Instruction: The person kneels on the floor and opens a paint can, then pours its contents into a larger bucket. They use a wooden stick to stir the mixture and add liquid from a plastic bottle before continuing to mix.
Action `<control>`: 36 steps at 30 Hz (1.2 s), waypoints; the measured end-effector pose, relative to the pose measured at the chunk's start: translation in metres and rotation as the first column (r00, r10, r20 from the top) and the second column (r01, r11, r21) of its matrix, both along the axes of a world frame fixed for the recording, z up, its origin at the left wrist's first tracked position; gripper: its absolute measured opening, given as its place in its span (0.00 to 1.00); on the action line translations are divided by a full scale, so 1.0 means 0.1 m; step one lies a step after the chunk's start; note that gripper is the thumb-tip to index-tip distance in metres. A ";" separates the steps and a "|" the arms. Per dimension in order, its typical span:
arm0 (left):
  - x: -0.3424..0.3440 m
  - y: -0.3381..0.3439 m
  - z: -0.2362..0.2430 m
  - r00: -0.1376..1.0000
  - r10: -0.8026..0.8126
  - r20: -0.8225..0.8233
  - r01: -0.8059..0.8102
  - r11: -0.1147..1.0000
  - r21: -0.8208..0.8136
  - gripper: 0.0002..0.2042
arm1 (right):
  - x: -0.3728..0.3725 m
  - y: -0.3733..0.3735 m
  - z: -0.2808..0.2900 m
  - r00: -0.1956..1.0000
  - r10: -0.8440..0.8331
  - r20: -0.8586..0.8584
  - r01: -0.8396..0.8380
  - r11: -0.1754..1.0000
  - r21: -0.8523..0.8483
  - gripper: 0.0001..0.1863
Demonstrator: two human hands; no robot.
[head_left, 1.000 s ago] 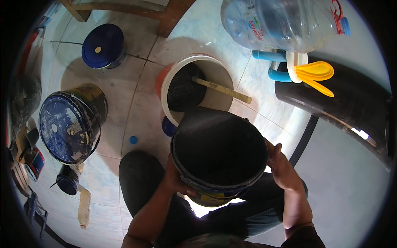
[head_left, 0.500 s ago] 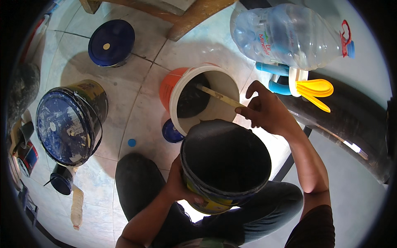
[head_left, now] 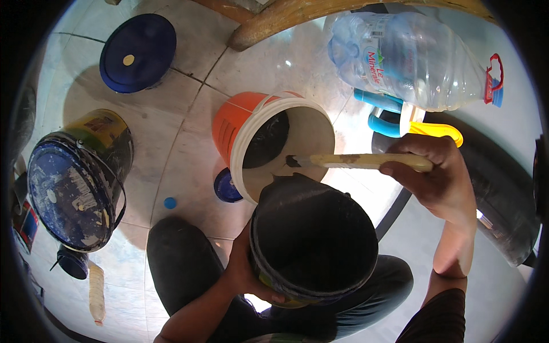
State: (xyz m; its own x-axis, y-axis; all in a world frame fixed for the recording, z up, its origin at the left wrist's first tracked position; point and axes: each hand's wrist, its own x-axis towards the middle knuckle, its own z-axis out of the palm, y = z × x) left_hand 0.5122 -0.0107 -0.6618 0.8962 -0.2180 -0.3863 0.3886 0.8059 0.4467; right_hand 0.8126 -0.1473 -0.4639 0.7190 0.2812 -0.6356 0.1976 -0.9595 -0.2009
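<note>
In the head view my left hand (head_left: 246, 268) is closed round the near-left side of a tilted paint pail (head_left: 314, 246) with a dark inside, held over my crossed legs. My right hand (head_left: 423, 171) grips a pale flat wooden stick (head_left: 354, 160), held nearly level; its dark-smeared far end is over the mouth of the orange bucket (head_left: 229, 126). That bucket has a white rim and some dark material inside. The pail's raised far lip overlaps the bucket's near rim; whether they touch I cannot tell.
A smeared blue-lidded bucket (head_left: 71, 191), small dark pot (head_left: 72, 262) and small bottle (head_left: 96, 294) lie left. Blue lids (head_left: 137, 54) sit on the tiles. A large water bottle (head_left: 412, 63), yellow-and-blue plastic item (head_left: 434, 130) and curved black object (head_left: 500, 188) are right, wooden legs (head_left: 269, 23) behind.
My right hand left the pail, took hold of the stick in the orange bucket and drew it up and rightward. My left hand still holds the pail, which sits slightly lower and further right.
</note>
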 end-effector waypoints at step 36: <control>0.05 0.05 0.13 0.973 -0.109 -0.203 0.093 0.992 -0.088 0.75 | 0.35 -0.27 0.27 0.993 -0.111 0.038 0.107 0.989 0.097 0.16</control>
